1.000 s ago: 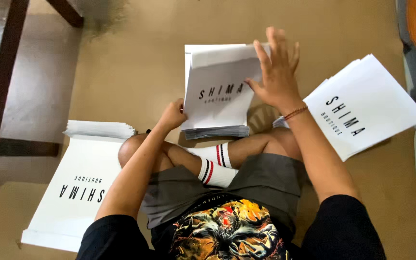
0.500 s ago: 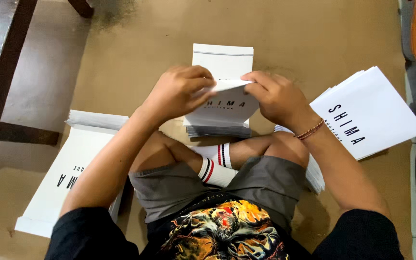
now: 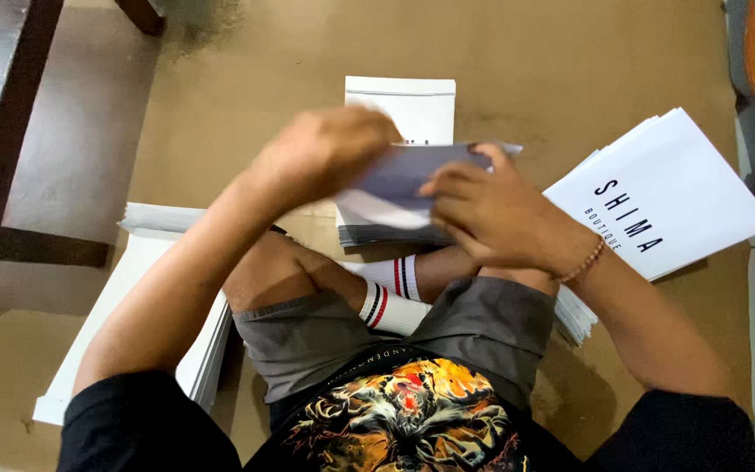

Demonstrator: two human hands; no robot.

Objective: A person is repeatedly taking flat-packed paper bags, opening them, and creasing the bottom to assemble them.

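Gripping one white paper bag (image 3: 412, 179) in fingers of left hand (image 3: 329, 153) and right hand (image 3: 491, 214), contents unseen

A tan floor (image 3: 246, 87) carries everything. At centre top a pile of flat white paper bags (image 3: 401, 109) lies on it, a second fanned stack of white bags (image 3: 666, 197) lies at right, and a third white stack (image 3: 146, 288) lies at lower left. Dark wooden furniture legs (image 3: 10, 131) stand on it at upper left.

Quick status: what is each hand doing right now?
Left hand: closed on the folded white paper bag, blurred.
Right hand: fingers curled, gripping the same bag from the other side.
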